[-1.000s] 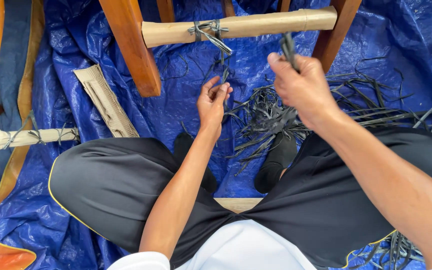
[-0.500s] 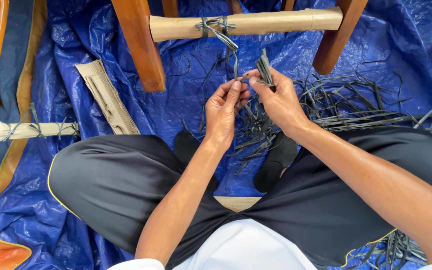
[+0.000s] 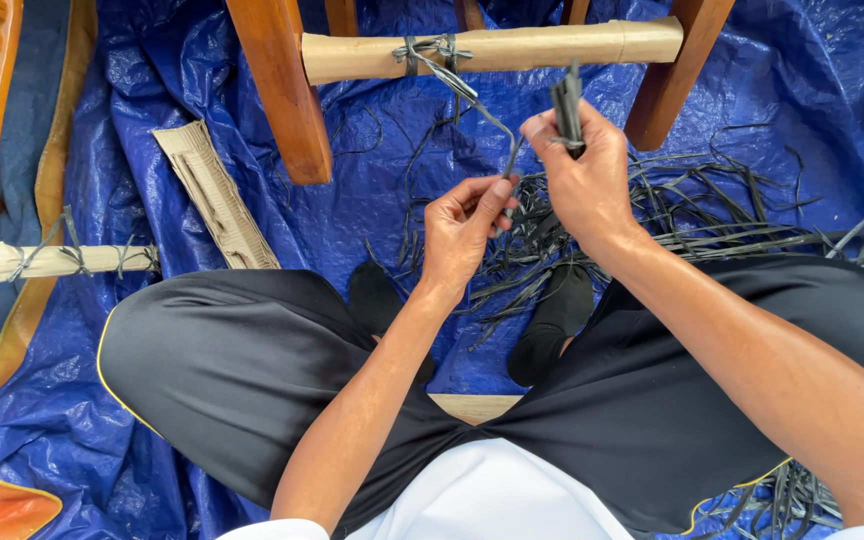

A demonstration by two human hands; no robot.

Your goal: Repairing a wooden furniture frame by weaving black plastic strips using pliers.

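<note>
Blue tarpaulin (image 3: 252, 120) backdrop. Dark strip (image 3: 472, 100), tied to the paper-wrapped rung (image 3: 512, 48), now runs taut: left hand (image 3: 462, 235) pinches its end, while right hand (image 3: 582, 180), raised since a moment ago, clenches a strip bundle (image 3: 567, 105); loose strips (image 3: 712, 215) lie beyond.

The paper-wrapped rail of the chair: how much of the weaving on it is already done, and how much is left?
Done: only one knot of dark strips sits on the paper-wrapped rail. In hand: the left hand pinches the strand that runs down from that knot, and the right hand grips a small bundle of strips. Left: nearly all, judging by the bare rail and the loose strips lying on the blue tarp.
</note>
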